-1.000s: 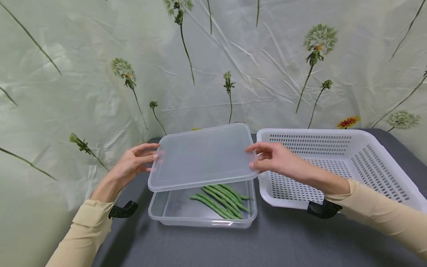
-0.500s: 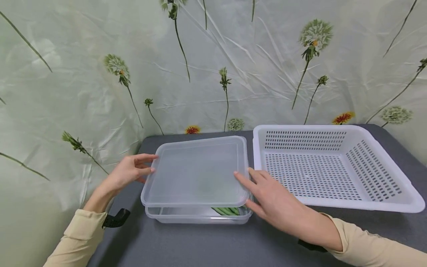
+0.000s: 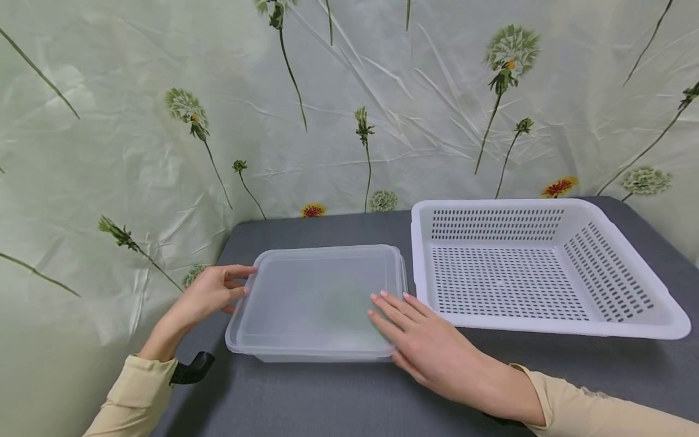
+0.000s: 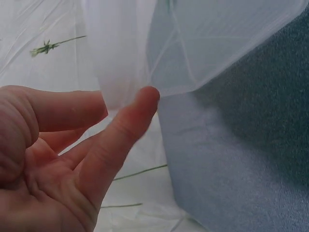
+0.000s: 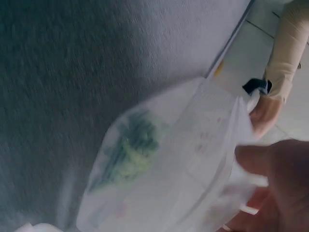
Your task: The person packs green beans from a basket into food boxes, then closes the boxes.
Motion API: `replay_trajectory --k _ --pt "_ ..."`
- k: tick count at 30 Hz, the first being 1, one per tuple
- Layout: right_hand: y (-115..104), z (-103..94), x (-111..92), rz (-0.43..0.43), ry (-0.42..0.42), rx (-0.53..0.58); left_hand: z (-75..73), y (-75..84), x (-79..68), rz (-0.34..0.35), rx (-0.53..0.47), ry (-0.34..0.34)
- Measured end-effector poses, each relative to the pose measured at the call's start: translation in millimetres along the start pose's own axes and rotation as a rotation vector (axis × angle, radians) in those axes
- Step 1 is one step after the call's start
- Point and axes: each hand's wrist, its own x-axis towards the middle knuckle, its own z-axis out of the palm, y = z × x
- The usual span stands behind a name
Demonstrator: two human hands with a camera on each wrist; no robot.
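Observation:
A translucent plastic lid (image 3: 319,291) lies over a clear food container (image 3: 306,359) on the table. My left hand (image 3: 210,297) pinches the lid's left edge between thumb and fingers; the left wrist view shows the fingertips at a corner. With straight fingers, my right hand (image 3: 437,349) rests on the lid's front right part, its thumb near the rim. Green beans (image 5: 133,150) show blurred through the container wall in the right wrist view. From the head view the lid hides them. Whether the rim is snapped down I cannot tell.
Right of the container stands a white perforated plastic basket (image 3: 508,282), close to its right side. Dark grey cloth (image 3: 306,400) covers the table. A flower-printed curtain (image 3: 327,145) hangs behind the table's back edge.
The lid has come down from a tilted position above the container to lie over it, covering the beans. My right hand has gone from pinching the lid's right edge to lying flat on it.

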Motion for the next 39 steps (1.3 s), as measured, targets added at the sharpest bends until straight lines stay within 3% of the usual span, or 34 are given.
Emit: replay_trajectory --k 5,10,17,21,24,29,34,39 --pt "-10 10.4 -3 -0.063 0.001 0.004 3.0 3.7 -0.7 -0.008 0.061 0.012" --pt "-16 13.7 -6 -0.063 0.041 0.011 7.0 0.2 -0.1 0.025 0.148 0.027" --pt "-11 11.5 -8 -0.067 0.085 0.050 17.6 -6.5 -1.4 0.053 0.157 0.033" --pt "-7 10.6 -5 -0.061 0.072 0.061 34.5 -8.8 -7.0 0.151 0.296 0.062" --pt "-5 11.7 -1 -0.047 0.039 0.089 50.7 -9.3 -12.1 0.212 0.417 0.123" --pt "-3 15.6 12 -0.004 -0.058 0.129 73.7 -3.0 -15.6 0.238 0.601 0.200" --pt "-3 19.3 28 0.033 -0.128 0.138 88.9 4.9 -15.3 0.284 0.708 0.139" --pt "-4 20.9 42 0.088 -0.141 0.150 92.7 5.6 -15.9 0.302 0.798 0.120"
